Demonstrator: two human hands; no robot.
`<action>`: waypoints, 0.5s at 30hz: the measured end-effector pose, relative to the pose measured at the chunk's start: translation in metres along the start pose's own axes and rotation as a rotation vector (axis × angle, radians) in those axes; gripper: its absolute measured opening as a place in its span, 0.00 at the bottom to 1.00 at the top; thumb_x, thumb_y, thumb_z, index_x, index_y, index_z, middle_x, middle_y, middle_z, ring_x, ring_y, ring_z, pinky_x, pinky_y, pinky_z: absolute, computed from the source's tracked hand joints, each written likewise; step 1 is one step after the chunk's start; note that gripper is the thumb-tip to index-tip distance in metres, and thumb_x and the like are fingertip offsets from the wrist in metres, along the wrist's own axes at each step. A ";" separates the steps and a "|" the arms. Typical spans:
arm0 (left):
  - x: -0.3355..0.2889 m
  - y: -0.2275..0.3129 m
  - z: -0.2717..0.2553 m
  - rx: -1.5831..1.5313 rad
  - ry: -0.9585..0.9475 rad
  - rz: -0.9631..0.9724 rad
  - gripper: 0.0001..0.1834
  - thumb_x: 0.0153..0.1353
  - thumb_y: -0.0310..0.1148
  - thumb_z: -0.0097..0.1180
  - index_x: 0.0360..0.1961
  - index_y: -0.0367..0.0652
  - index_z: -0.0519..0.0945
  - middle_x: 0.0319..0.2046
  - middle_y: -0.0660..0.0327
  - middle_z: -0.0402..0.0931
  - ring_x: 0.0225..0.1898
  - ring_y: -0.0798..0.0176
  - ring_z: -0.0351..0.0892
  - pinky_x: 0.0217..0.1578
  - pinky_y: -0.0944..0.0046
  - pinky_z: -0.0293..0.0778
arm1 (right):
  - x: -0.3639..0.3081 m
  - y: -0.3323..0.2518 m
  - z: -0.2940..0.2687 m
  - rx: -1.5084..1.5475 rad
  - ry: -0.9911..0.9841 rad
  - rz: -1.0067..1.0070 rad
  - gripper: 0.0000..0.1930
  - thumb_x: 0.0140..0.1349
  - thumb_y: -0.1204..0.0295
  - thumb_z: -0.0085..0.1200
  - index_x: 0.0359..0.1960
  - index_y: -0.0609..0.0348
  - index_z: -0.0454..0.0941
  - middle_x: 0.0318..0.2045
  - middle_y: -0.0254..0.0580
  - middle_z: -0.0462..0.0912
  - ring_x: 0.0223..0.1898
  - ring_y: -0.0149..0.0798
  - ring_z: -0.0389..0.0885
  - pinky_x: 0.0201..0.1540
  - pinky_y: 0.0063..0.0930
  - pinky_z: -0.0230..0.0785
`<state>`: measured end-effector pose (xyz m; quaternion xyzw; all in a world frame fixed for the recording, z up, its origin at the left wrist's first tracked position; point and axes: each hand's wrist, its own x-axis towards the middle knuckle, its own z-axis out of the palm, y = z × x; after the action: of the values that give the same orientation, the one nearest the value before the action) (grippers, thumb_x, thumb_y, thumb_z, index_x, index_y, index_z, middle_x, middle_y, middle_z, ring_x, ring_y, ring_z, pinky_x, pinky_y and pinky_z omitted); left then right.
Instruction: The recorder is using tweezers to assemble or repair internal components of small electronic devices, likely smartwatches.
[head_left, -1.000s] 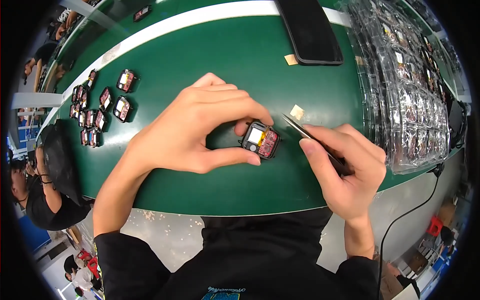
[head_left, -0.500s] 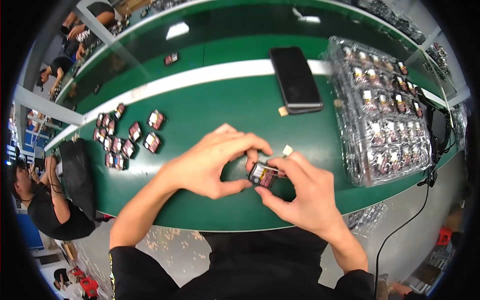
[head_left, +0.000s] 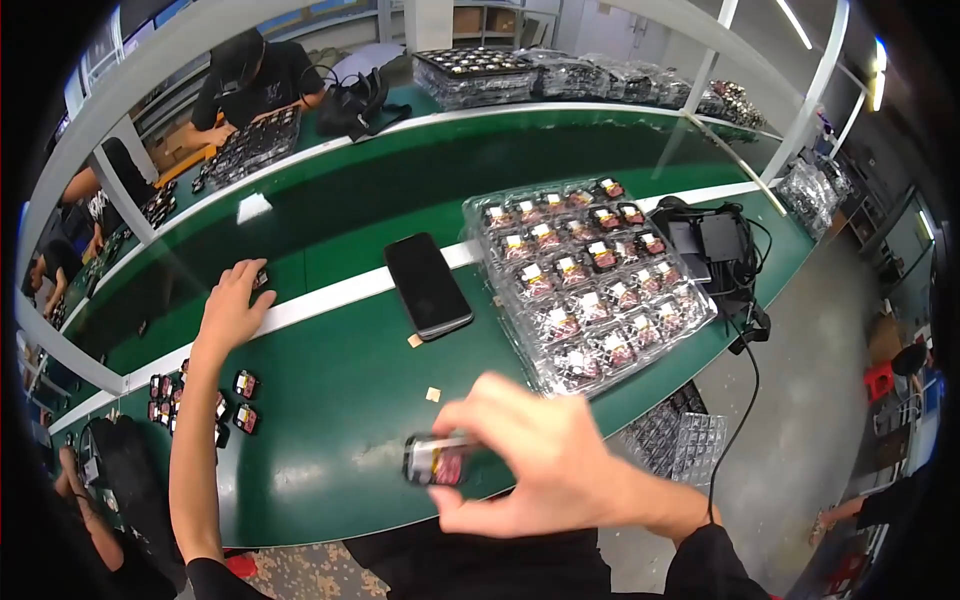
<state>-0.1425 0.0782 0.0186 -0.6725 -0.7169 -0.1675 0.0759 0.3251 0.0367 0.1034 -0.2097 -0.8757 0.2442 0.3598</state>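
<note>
My right hand (head_left: 530,455) pinches a small black rounded case (head_left: 436,460) with a white, yellow and pinkish face, held above the near part of the green table (head_left: 330,420). Motion blurs this case slightly. Stretched far forward, my left hand (head_left: 236,305) is over the white rail at the sunken green strip. Its thumb and fingertips close around another small black case (head_left: 261,279), partly hidden by the fingers. Several similar cases (head_left: 246,385) lie on the table by my left forearm.
A clear plastic tray stack (head_left: 530,345) filled with similar cases lies at the right. Beside it is a black phone (head_left: 428,285) against the white rail (head_left: 340,293). Black cables and adapters (head_left: 715,240) sit at the right edge. A co-worker (head_left: 255,85) works across the table.
My left hand has left the case held by my right hand and reached forward left to another one. My right hand keeps its case and has moved left. The view has swung up and right.
</note>
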 end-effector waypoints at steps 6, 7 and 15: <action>0.012 -0.018 0.023 0.049 -0.010 0.043 0.20 0.73 0.32 0.62 0.63 0.41 0.80 0.55 0.53 0.82 0.58 0.43 0.82 0.57 0.44 0.81 | 0.067 0.092 -0.081 -0.349 0.329 0.143 0.18 0.47 0.63 0.75 0.37 0.61 0.88 0.29 0.42 0.86 0.32 0.42 0.88 0.38 0.36 0.81; 0.008 -0.022 0.024 0.077 0.018 0.067 0.19 0.73 0.31 0.61 0.62 0.41 0.80 0.53 0.53 0.82 0.57 0.43 0.82 0.56 0.44 0.82 | 0.083 0.103 -0.096 -0.359 0.313 0.335 0.20 0.47 0.59 0.75 0.38 0.61 0.90 0.27 0.41 0.86 0.31 0.43 0.89 0.40 0.36 0.81; -0.041 0.150 -0.020 -0.264 -0.177 0.443 0.20 0.69 0.28 0.65 0.62 0.43 0.83 0.53 0.51 0.82 0.56 0.43 0.83 0.56 0.47 0.81 | 0.103 0.236 -0.150 -0.668 0.163 0.679 0.25 0.47 0.49 0.74 0.33 0.63 0.91 0.32 0.52 0.93 0.39 0.52 0.95 0.51 0.43 0.85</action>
<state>0.0066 0.0388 0.0444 -0.8291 -0.5280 -0.1795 -0.0407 0.4125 0.3209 0.1146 -0.6062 -0.7574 0.0359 0.2400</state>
